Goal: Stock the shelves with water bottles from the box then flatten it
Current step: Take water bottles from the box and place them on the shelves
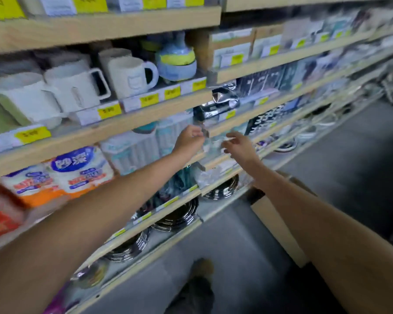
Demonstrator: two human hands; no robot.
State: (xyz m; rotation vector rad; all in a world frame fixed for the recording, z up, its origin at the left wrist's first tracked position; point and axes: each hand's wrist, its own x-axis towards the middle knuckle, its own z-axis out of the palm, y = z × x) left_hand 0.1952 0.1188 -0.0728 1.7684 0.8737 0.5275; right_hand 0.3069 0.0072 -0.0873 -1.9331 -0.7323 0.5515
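Note:
My left hand (pixel 189 138) reaches to the front edge of a middle shelf (pixel 114 130) with its fingers curled; blur hides whether they pinch anything. My right hand (pixel 240 145) hovers just to its right, fingers loosely spread and holding nothing. Between the two hands stands something clear and pale that looks like a water bottle (pixel 214 145), too blurred to make out. The cardboard box (pixel 279 219) stands on the floor below my right forearm; its inside is hidden.
White mugs (pixel 77 87) fill the shelf above and tissue packs (pixel 61 175) sit lower left. Dark round trays (pixel 177 217) line the lower shelves. My shoe (pixel 200 288) stands on the grey floor (pixel 349 155) of the aisle.

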